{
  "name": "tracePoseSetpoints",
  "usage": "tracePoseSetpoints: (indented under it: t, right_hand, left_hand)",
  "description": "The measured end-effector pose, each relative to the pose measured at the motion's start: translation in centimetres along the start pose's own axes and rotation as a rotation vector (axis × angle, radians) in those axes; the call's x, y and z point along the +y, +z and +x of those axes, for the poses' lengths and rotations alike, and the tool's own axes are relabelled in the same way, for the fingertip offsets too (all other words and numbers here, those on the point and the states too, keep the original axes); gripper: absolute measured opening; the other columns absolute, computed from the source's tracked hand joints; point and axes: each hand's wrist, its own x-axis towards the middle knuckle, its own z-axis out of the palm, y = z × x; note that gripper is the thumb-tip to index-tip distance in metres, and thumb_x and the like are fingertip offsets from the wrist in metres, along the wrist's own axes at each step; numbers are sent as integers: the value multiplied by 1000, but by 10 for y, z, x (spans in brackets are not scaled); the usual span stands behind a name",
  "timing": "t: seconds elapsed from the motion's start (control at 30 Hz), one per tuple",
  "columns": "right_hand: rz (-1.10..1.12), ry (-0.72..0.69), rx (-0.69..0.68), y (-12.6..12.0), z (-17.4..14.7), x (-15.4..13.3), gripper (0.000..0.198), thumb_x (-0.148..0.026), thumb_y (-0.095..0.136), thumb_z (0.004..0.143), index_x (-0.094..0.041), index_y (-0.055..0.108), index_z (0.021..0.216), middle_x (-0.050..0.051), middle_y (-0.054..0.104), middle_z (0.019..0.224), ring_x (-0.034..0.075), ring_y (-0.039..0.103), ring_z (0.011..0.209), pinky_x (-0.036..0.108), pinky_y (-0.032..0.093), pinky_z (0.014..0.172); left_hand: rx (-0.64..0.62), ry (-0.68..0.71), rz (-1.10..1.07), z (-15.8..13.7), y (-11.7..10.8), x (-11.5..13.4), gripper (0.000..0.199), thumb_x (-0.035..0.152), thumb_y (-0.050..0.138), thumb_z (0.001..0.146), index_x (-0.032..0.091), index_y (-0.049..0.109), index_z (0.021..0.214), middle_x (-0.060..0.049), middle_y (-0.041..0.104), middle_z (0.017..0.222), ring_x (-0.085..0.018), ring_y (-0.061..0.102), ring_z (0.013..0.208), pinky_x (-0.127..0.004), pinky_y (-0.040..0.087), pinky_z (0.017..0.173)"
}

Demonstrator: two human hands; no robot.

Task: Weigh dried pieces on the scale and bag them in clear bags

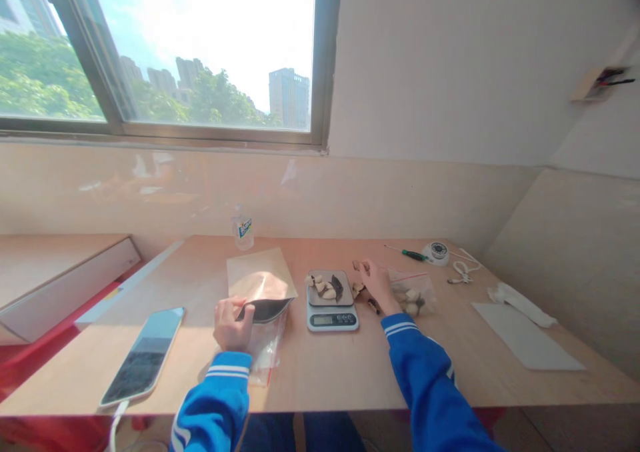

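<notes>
My left hand [234, 325] grips the near edge of a kraft paper bag [260, 272], whose dark mouth gapes toward me. Under it lies a clear plastic bag [265, 352]. In the middle, a white kitchen scale [333, 323] bears several pale lumps [327, 291] and a dark, leaf-like dried piece [338, 287]. To its right, my right hand [375, 284] pinches a small brown dried piece [357, 265] at the fingertips. More brown pieces [373, 305] lie below that hand. A clear zip bag [413, 295] holding pale lumps sits just beyond my right wrist.
At the left lies a phone [145, 359] on a charging cable. A clear bottle [243, 231] stands near the wall. Back right are a green-handled screwdriver [414, 255], a round white device [437, 253] and a coiled cable [463, 270]. A white sheet [525, 339] and white roll [525, 305] lie right.
</notes>
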Motion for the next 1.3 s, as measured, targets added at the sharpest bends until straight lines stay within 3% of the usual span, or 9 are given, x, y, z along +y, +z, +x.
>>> tracePoseSetpoints:
  t: [0.17,0.3,0.43,0.67,0.8,0.97,1.13,1.3]
  right_hand:
    - [129,-10,-32,0,1,-4,31,-36,43,89,-19,68,99,6,70,80,19,62,70,29,44,67]
    - [71,-111,-160,6,3,-21,27,-32,49,87,-24,72,99,6,71,93,23,62,90,37,43,84]
    - [35,-101,-316,4,-5,-26,27,-26,49,86,-29,74,97,6,68,106,27,57,106,46,38,94]
    - [292,-90,-74,-16,-33,7,37,-13,37,81,-20,69,95,7,68,99,21,61,96,39,47,90]
    - [227,-99,-71,-21,-60,27,32,-14,39,80,-20,68,92,7,65,92,23,61,90,41,49,86]
    - [134,-145,-56,-14,-88,38,40,-17,42,81,-20,59,117,11,60,114,25,55,111,46,44,98]
    - [119,-143,-103,-4,-98,43,40,-17,39,84,-17,56,120,13,62,112,26,57,109,47,46,96]
    - [100,-81,-19,-8,-98,38,40,-18,37,84,-15,55,119,14,62,115,25,56,111,45,45,98]
  left_hand:
    - [-12,-15,-8,0,-1,0,20,41,53,80,22,56,74,-5,61,81,-24,56,86,-33,45,75]
    - [-17,-48,-32,0,-1,3,20,41,53,78,22,55,73,-5,60,80,-23,56,86,-34,46,74]
    - [-14,-59,-40,0,-1,4,20,41,53,79,22,56,73,-5,60,80,-23,56,85,-34,47,74]
    - [-41,-71,-56,1,-3,5,22,43,54,78,22,57,74,-5,62,83,-23,59,89,-33,48,75]
    - [-27,-63,-53,1,-3,5,23,44,54,78,22,56,73,-5,61,81,-24,59,89,-35,49,76]
    - [-32,-66,-50,-2,-2,4,21,41,53,80,21,56,77,-8,61,87,-25,57,93,-38,48,82]
    - [-40,-92,-64,-2,-2,5,25,43,48,83,19,55,81,-10,59,92,-26,56,97,-40,47,86]
    - [-43,-128,-78,0,-3,5,31,48,45,82,19,53,80,-11,58,92,-25,56,95,-39,48,85]
